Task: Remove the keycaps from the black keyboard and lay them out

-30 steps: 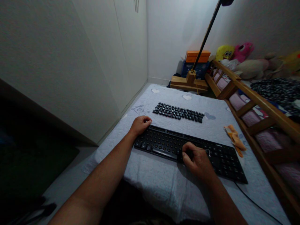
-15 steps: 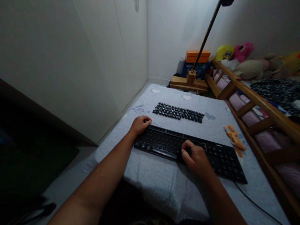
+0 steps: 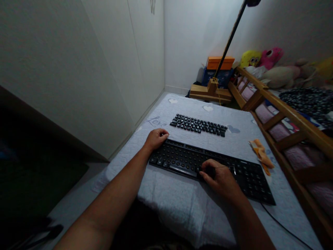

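Note:
A black keyboard (image 3: 182, 169) lies across the cloth-covered table, many of its left and middle keycaps off. My left hand (image 3: 156, 138) rests closed at its upper left corner, fingers curled at the edge. Over the lower middle, right of the space bar, my right hand (image 3: 217, 175) is closed in a pinch and holds a thin wire-like tool (image 3: 225, 167). What its fingertips touch is too dark to tell. Beyond the keyboard, loose black keycaps (image 3: 199, 125) lie in neat rows.
An orange cloth item (image 3: 261, 152) lies at the table's right. A wooden bed rail (image 3: 291, 114) runs along that side. At the back stand a wooden stand base (image 3: 210, 92) with a pole and an orange box (image 3: 220, 62). A cable (image 3: 283, 225) trails right.
My right hand has turned slightly, its fingertips shifting a little left and down on the keyboard. The thin tool has moved with it. My left hand stays in place.

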`<state>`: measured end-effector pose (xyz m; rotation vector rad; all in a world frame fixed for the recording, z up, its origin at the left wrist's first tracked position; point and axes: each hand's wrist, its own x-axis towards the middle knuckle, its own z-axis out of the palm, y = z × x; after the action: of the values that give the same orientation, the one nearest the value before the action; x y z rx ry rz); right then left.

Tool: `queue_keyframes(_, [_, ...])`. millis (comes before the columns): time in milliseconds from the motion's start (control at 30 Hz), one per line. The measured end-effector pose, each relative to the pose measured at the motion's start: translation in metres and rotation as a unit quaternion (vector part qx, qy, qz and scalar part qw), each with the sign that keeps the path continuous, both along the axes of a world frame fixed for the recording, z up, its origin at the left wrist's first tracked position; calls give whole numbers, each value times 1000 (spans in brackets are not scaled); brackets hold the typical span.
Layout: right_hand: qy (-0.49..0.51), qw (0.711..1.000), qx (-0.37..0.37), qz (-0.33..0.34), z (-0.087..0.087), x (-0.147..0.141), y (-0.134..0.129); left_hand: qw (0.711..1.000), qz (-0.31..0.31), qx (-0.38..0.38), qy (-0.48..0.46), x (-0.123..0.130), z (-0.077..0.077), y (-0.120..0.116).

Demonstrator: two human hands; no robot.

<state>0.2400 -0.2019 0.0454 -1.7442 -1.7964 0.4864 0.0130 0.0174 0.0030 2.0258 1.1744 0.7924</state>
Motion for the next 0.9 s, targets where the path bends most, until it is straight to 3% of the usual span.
queue_keyframes(633, [-19,999,41,25,-10,2,1,1000,-4,2,8,0,0,0])
queue_keyframes(900, [-2,1000,23,16,-8,1,1,1000,-4,0,1,0,1,0])
